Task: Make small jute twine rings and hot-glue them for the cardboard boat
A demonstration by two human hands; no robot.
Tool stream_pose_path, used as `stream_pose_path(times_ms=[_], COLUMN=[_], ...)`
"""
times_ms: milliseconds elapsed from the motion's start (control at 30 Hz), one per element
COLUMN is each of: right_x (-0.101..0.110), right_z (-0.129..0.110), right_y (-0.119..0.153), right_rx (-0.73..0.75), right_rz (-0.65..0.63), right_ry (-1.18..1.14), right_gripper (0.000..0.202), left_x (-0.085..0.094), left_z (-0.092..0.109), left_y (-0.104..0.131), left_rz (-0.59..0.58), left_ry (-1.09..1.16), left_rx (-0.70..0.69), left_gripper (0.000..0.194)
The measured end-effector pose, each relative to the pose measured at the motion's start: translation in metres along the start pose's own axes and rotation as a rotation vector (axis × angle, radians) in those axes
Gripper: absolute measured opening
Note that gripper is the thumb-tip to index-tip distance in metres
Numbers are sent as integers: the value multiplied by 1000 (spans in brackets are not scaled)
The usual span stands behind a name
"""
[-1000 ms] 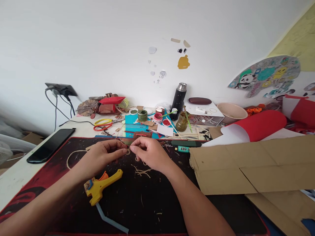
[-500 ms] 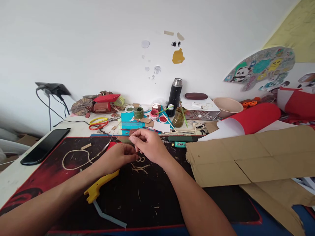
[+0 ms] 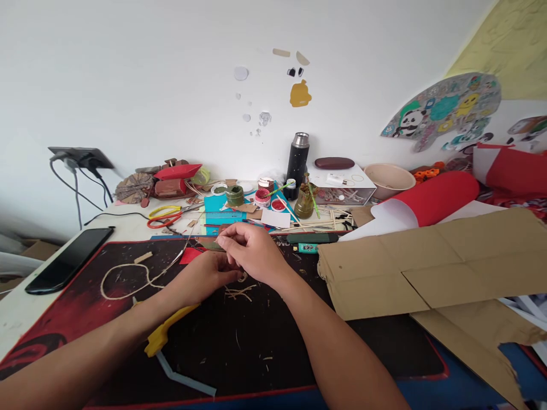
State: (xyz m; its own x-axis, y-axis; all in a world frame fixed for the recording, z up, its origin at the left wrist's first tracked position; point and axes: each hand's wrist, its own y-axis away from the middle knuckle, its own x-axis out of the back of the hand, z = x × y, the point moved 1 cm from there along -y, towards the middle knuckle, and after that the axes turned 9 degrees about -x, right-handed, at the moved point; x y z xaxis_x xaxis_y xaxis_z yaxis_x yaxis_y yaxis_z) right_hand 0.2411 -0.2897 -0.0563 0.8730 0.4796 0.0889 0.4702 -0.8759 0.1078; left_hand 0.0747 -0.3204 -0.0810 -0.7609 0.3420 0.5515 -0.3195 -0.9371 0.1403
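Over the dark mat [image 3: 273,330], my left hand [image 3: 209,273] and my right hand [image 3: 250,250] meet with curled fingers. What they pinch is too small and too hidden to name. Just under them, a little ring of twine [image 3: 243,277] partly shows, and short twine pieces [image 3: 240,292] lie in front of it. A long loop of twine [image 3: 123,296] rests left of my left hand. The yellow tool [image 3: 164,333], with a grey-blue strip [image 3: 186,380] at its end, lies beneath my left forearm.
Phone [image 3: 70,259] at the left. Scissors [image 3: 164,216], paint jars [image 3: 235,196], a black flask [image 3: 298,159] and a glass bottle [image 3: 304,204] stand or lie at the back. Cardboard [image 3: 376,279] and a red paper roll [image 3: 447,196] occupy the right.
The view has shifted slightly, so most things appear a little further left. Both hands stay together with fingers curled, and they now cover more of the small twine rings.
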Motion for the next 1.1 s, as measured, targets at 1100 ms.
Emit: stream_pose_path(times_ms=[1100], right_x=[-13], right_z=[5], right_y=[5], right_rx=[231], right_rz=[19], right_ry=[338], right_gripper=[7], left_x=[56], left_z=[13], left_y=[44], left_rz=[331], left_ry=[113], left_rx=[104], left_gripper=[53])
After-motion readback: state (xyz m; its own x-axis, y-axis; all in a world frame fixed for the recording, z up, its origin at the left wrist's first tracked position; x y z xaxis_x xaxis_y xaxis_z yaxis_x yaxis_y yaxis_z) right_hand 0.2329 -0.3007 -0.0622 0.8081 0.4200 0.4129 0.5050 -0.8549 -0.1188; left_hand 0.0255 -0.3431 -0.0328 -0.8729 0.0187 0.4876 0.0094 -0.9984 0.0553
